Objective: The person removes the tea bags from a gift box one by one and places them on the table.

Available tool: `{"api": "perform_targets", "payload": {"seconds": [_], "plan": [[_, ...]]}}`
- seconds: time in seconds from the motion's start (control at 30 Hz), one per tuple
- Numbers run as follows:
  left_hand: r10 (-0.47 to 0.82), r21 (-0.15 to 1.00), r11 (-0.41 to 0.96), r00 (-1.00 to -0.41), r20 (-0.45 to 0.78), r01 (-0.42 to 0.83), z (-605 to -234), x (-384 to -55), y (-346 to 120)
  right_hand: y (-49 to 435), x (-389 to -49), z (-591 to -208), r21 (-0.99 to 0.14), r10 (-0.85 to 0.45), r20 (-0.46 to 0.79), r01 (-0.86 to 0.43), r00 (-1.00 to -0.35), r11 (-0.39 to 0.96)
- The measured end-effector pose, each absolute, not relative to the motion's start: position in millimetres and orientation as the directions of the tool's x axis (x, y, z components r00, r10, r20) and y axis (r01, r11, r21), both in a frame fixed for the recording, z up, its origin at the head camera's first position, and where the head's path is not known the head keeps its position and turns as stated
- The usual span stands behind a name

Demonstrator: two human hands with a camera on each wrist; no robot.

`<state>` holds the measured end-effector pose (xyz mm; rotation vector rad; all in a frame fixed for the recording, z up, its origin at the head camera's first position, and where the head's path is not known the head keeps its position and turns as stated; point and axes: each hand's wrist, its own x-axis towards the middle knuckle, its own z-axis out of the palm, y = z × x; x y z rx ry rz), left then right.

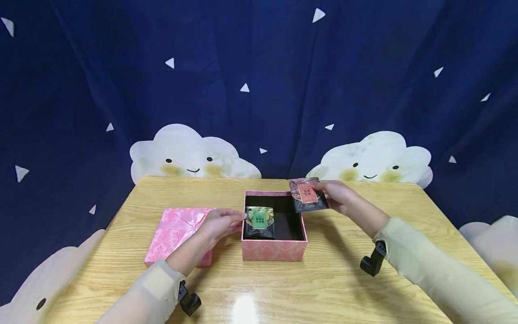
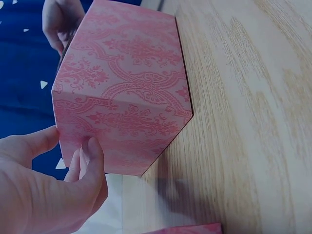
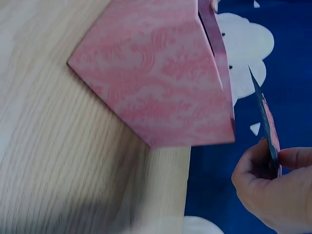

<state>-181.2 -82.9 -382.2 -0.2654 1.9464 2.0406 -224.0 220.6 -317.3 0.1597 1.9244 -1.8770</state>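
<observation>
A pink patterned box (image 1: 274,250) stands without its lid on the table, dark inside. In its left part lies a black tea sachet with a green label (image 1: 259,221). My right hand (image 1: 339,196) pinches another tea sachet, dark with a red label (image 1: 308,193), by its right edge, raised over the box's back right corner. The right wrist view shows this sachet edge-on between thumb and fingers. My left hand (image 1: 221,223) is at the box's left wall, fingertips (image 2: 48,138) right at the rim and the other fingers loosely bent beside the wall.
The pink box lid (image 1: 174,231) with a ribbon bow lies left of the box, partly behind the left forearm. Under everything is a light wooden table (image 1: 336,279). A dark blue curtain (image 1: 226,54) with clouds and triangles hangs behind.
</observation>
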Motion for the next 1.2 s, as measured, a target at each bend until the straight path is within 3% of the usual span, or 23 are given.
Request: {"api": "perform_targets", "payload": {"seconds": [0.67,1.0,1.2], "plan": [[0.068,0.941,-0.016,-0.939,-0.337,-0.339,-382.2,-180.2,-80.6,246.5,-253.6,-334.7,-0.913,-0.162,-0.404,0.408,-0.900,0.010],[0.066,0.941,-0.012,-0.939,-0.338,-0.339,-381.4,-178.2,-82.7,241.3,-270.4,-353.8,-0.942,-0.121,-0.317,0.297,-0.941,0.156],[0.074,0.940,-0.025,-0.938,-0.339,-0.342,-382.7,-178.9,-82.1,239.3,-278.8,-361.7,-0.939,-0.068,-0.323,0.311,-0.944,0.150]]}}
